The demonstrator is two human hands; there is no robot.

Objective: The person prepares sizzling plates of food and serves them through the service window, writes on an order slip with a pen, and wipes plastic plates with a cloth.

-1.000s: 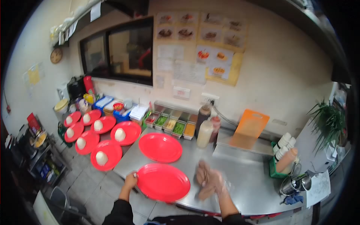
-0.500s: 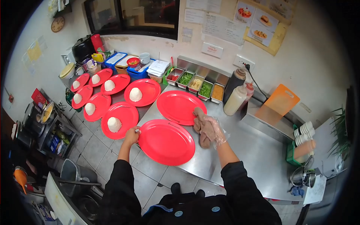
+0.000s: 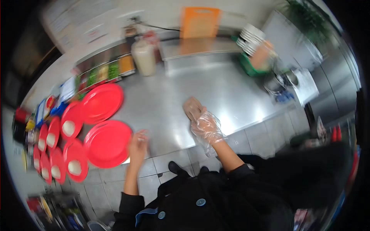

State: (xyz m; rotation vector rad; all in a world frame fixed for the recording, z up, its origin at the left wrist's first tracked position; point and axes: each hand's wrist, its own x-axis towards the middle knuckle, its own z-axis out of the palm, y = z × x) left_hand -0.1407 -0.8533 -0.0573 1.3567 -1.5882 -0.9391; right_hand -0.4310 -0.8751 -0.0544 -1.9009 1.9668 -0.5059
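My right hand [image 3: 208,127], in a clear plastic glove, is closed on a brown cloth [image 3: 192,107] that lies against the steel counter [image 3: 162,96]. Just right of an oval red plate [image 3: 108,144] is my left hand [image 3: 138,144], off the plate and blurred by motion, so its fingers are hard to make out. Another red plate [image 3: 103,103] rests behind that one, with nothing on it. Further left, several red plates each carry a white mound [image 3: 74,168].
Squeeze bottles [image 3: 143,57] and trays of chopped food [image 3: 113,70] line the back left. An orange board [image 3: 200,23] leans on the wall. A green basket [image 3: 252,66] with cups and metal containers [image 3: 274,82] stand at the right.
The view has swung right. My left hand has let go of the front red plate, which now rests at the counter's left. My right hand has moved right with the cloth, away from the plates.
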